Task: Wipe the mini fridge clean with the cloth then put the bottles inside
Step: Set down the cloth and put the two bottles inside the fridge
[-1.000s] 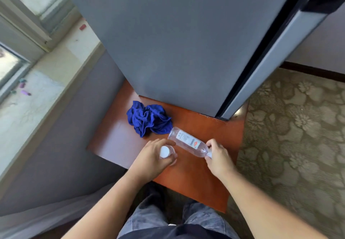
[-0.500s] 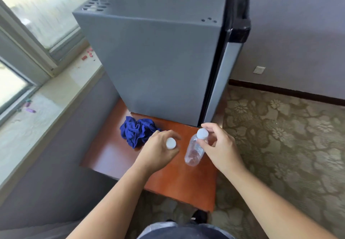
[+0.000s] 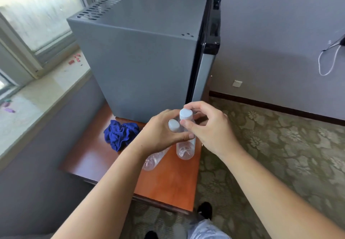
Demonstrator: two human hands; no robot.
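You stand in a room with patterned carpet point(image 3: 280, 154) and a window point(image 3: 37, 14) at your left. The grey mini fridge point(image 3: 141, 66) sits on the low wooden tabletop point(image 3: 164, 188), its door point(image 3: 203, 74) closed. The blue cloth point(image 3: 120, 135) lies crumpled beside it, with no hand on it. Your left hand point(image 3: 160, 134) grips the first bottle point(image 3: 154, 159) near its neck, tilted. Your right hand point(image 3: 211, 132) pinches the neck of the second bottle point(image 3: 185, 149), which is upright. I judge this is the loading step. Next, you must free one hand to open the door.

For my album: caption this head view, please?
Left hand grips the tilted bottle, right hand the upright bottle, beside the mini fridge.
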